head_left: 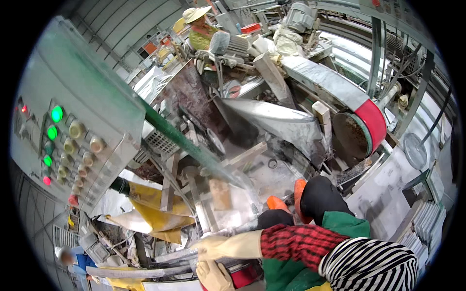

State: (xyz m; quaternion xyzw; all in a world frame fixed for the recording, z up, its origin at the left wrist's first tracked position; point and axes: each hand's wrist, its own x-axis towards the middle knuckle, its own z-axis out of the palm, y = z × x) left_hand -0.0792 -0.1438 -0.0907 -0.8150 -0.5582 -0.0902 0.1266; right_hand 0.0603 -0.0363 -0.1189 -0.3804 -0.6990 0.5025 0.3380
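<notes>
Both my hands wear cream rubber gloves and are close together at the bottom centre. My right hand [225, 246] reaches leftward, its arm in a red-and-black plaid sleeve cover [298, 245] over a striped sleeve. Its fingers look bent down at the end of a long grey rail [145, 272]; what they hold, if anything, is hidden. Just below, my left hand [214, 277] has its fingers curled, and I cannot make out what is inside them. Beside it shows a red curved part [244, 275], partly covered by my arm and green apron [291, 271].
A control cabinet [82, 131] with lit buttons fills the left. Ahead lie a curved metal guard [272, 116], wooden pieces and a red-and-white belt cover [371, 126]. Yellow cloth [155, 208] hangs left. One person [201, 36] is at the far top, another [73, 259] at lower left. Stacked slabs [429, 228] stand right.
</notes>
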